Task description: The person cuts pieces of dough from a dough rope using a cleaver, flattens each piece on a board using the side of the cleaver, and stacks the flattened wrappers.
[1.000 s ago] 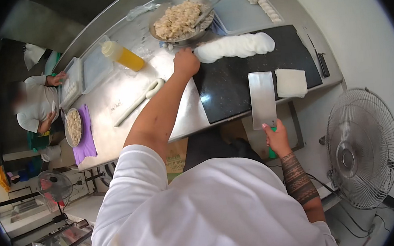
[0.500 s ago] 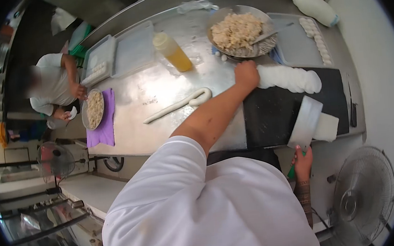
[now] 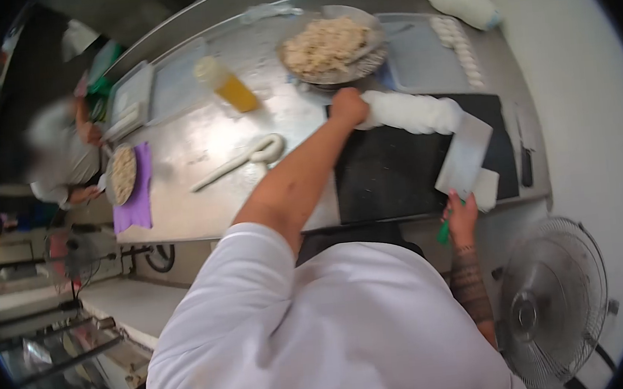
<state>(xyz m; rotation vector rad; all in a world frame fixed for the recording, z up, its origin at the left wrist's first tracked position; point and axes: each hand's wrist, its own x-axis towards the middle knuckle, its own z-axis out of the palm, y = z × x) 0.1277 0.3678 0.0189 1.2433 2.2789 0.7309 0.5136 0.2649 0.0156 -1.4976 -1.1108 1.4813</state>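
A row of thin, overlapping white dough rounds (image 3: 412, 114) lies across the top of the black mat (image 3: 391, 176). My left hand (image 3: 350, 107) is closed at the row's left end, with its fingertips hidden. My right hand (image 3: 463, 211), at the mat's front edge, grips the green handle of a broad-bladed cleaver (image 3: 465, 155). The blade's far end reaches the right end of the dough row. Partly under the blade lies a white square piece (image 3: 487, 190), its material unclear. Left of the mat rests a looped dough rope (image 3: 231, 168).
Behind the mat stands a bowl of pale filling (image 3: 328, 45), beside a tray (image 3: 418, 59) with small dough pieces. A squeeze bottle of yellow liquid (image 3: 236, 94) is further left. A knife (image 3: 526, 164) lies at right. A co-worker (image 3: 64, 157) handles another filling bowl (image 3: 124, 174).
The view has shifted, so the table appears further left. My right hand has brought the cleaver up against the dough row's right end. My left hand remains at the other end.
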